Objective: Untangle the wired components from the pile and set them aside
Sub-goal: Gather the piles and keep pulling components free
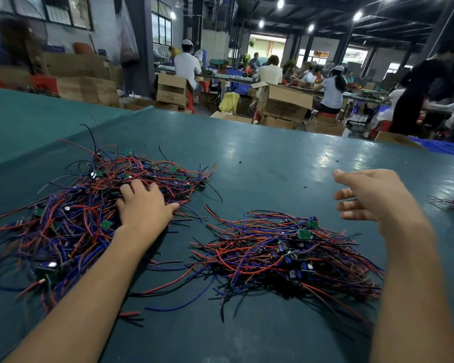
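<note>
Bundle (286, 252) set aside, long axis left-to-right; left hand (144, 205) flat on tangled pile (71, 221), right hand (372, 195) open.

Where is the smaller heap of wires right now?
In the head view, the smaller heap lies on the green table, right of the big pile, close to the right hand.

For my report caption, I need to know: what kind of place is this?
Most likely an electronics assembly workshop: piles of wired circuit boards on a green worktable, stacked cardboard boxes, and workers seated at long benches behind.
</note>
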Tool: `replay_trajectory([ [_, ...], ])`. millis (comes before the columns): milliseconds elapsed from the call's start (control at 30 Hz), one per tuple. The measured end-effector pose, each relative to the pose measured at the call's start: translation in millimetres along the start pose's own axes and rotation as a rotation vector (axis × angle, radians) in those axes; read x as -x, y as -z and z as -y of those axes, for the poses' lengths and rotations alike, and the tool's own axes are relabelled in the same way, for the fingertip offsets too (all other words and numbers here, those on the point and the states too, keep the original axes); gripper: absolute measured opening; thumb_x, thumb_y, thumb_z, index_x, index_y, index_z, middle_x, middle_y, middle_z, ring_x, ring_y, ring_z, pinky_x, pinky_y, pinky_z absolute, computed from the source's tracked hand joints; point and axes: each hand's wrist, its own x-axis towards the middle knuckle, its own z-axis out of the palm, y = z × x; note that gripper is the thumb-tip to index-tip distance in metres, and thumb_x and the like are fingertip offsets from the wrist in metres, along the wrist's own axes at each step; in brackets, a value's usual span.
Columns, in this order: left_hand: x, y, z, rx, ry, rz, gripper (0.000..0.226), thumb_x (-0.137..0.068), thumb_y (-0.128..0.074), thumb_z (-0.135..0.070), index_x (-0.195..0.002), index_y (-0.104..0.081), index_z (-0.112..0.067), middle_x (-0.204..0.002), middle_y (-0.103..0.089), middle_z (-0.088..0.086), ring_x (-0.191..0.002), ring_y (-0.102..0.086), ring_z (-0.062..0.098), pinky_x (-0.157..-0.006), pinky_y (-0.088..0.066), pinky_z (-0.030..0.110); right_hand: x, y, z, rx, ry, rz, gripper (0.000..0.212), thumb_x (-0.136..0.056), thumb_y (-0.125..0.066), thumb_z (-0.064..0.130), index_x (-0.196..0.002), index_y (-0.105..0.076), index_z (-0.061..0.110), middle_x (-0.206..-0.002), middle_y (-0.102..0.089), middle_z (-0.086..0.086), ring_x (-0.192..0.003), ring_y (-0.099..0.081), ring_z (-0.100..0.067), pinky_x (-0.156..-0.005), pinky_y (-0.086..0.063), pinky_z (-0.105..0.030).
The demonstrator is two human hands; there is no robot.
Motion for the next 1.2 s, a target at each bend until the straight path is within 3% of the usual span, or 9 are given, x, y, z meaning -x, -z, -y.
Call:
replay_trajectory([
  [100, -4, 6, 10, 0.074, -0.110, 0.060, 0.058, -0.089, -0.069, -0.053, -0.133, -0.060, -0.016, -0.131, -0.047, 0.016, -0.124, -0.044, 0.037, -0.103, -0.043, 0.048, 1, -2, 1, 0.007, -0.006, 0.008, 0.032, -0.097, -0.068, 0.031, -0.116, -0.065, 0.005, -0.076, -0.066, -0.013, -0.048, -0.061, -0.020, -0.045, -0.057, -0.030],
  [233, -6, 14, 15, 0.137, -0.146, 0.174, 0.043, -0.086, -0.079, -0.030, -0.126, -0.067, -0.024, -0.124, -0.046, 0.010, -0.109, -0.059, 0.033, -0.097, -0.047, 0.041, 1, -1, 0, 0.015, 0.002, 0.003, 0.032, -0.097, -0.068, 0.031, -0.115, -0.066, 0.005, -0.077, -0.067, -0.013, -0.051, -0.062, -0.021, -0.045, -0.056, -0.030],
  [333, -7, 15, 16, 0.110, -0.124, 0.148, 0.042, -0.088, -0.068, -0.022, -0.130, -0.062, -0.025, -0.126, -0.046, 0.010, -0.111, -0.057, 0.034, -0.098, -0.045, 0.045, 2, -1, 0, 0.021, -0.001, 0.004, 0.030, -0.098, -0.068, 0.031, -0.114, -0.065, 0.006, -0.078, -0.067, -0.014, -0.053, -0.062, -0.022, -0.044, -0.055, -0.029],
  [433, -8, 18, 16, -0.003, -0.077, 0.108, 0.039, -0.090, -0.060, -0.029, -0.129, -0.059, -0.027, -0.128, -0.050, 0.010, -0.121, -0.046, 0.036, -0.100, -0.038, 0.052, 1, 1, 1, 0.021, -0.007, 0.001, 0.031, -0.098, -0.068, 0.032, -0.116, -0.065, 0.007, -0.079, -0.067, -0.014, -0.055, -0.062, -0.023, -0.046, -0.055, -0.029],
  [600, -8, 10, 16, -0.074, -0.037, 0.174, 0.029, -0.096, -0.055, -0.023, -0.124, -0.062, -0.017, -0.130, -0.046, 0.015, -0.122, -0.041, 0.040, -0.102, -0.038, 0.050, 1, 4, -1, 0.006, -0.023, -0.004, 0.031, -0.098, -0.067, 0.032, -0.114, -0.066, 0.006, -0.075, -0.066, -0.012, -0.051, -0.061, -0.021, -0.051, -0.059, -0.033],
  [800, -3, 18, 17, 0.034, -0.081, -0.063, 0.020, -0.094, -0.061, -0.031, -0.111, -0.062, -0.022, -0.122, -0.053, 0.010, -0.119, -0.041, 0.035, -0.099, -0.034, 0.054, -1, 6, -2, -0.007, -0.034, 0.000, 0.032, -0.098, -0.067, 0.032, -0.116, -0.066, 0.005, -0.075, -0.066, -0.012, -0.046, -0.060, -0.019, -0.044, -0.056, -0.029],
  [1000, 14, 21, -4, 0.298, -0.446, -0.543, 0.018, -0.094, -0.062, -0.021, -0.109, -0.062, -0.011, -0.109, -0.062, 0.009, -0.109, -0.051, 0.033, -0.089, -0.030, 0.047, 1, 6, 1, -0.009, -0.008, 0.039, 0.030, -0.098, -0.068, 0.032, -0.113, -0.068, 0.005, -0.076, -0.067, -0.011, -0.048, -0.061, -0.018, -0.046, -0.056, -0.030],
  [1100, 27, 24, -19, 0.410, -0.618, -0.654, 0.021, -0.093, -0.059, -0.021, -0.110, -0.061, -0.008, -0.111, -0.062, 0.009, -0.118, -0.055, 0.031, -0.098, -0.031, 0.045, 10, 1, 10, 0.002, 0.062, 0.191, 0.024, -0.096, -0.070, 0.028, -0.099, -0.076, 0.005, -0.075, -0.067, -0.011, -0.053, -0.061, -0.019, -0.052, -0.059, -0.032],
  [1200, 39, 25, -32, 0.505, -0.764, -0.725, 0.019, -0.096, -0.059, -0.018, -0.111, -0.057, -0.006, -0.108, -0.063, 0.013, -0.106, -0.059, 0.033, -0.096, -0.039, 0.045, 23, -12, 18, 0.105, 0.118, 0.531, 0.021, -0.094, -0.069, 0.028, -0.093, -0.081, 0.011, -0.082, -0.072, -0.012, -0.068, -0.067, -0.022, -0.064, -0.060, -0.034],
])
